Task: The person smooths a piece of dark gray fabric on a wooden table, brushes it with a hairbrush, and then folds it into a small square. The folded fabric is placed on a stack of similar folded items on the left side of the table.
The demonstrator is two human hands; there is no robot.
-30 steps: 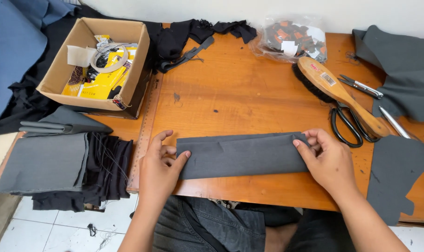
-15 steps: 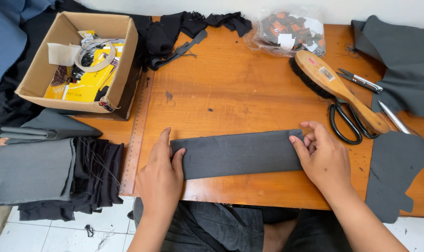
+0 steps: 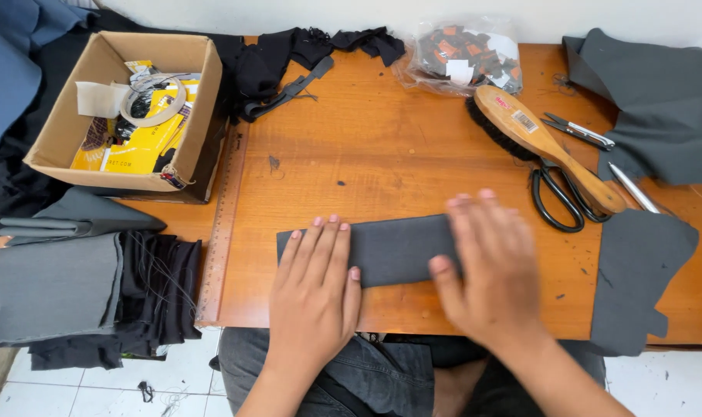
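Observation:
A dark grey fabric strip (image 3: 393, 249) lies near the front edge of the wooden table (image 3: 382, 154). My left hand (image 3: 316, 289) rests flat on its left part, fingers together and stretched out. My right hand (image 3: 490, 266) lies flat over the right part, blurred by motion, fingers spread a little. Both palms press down on the cloth; neither hand grasps anything. The strip's right end is hidden under my right hand.
A wooden brush (image 3: 548, 147) lies over black scissors (image 3: 559, 197) at right, with snips (image 3: 578, 130) and grey fabric pieces (image 3: 648, 104) (image 3: 636, 270). A clear bag (image 3: 463, 58) sits at back. A cardboard box (image 3: 123, 116) and folded cloth piles (image 3: 65, 282) stand left. A wooden ruler (image 3: 221, 228) lies alongside.
The strip looks shorter than before, as if folded over from the right. My right hand has slid left onto it. My left hand has laid flat on the left part.

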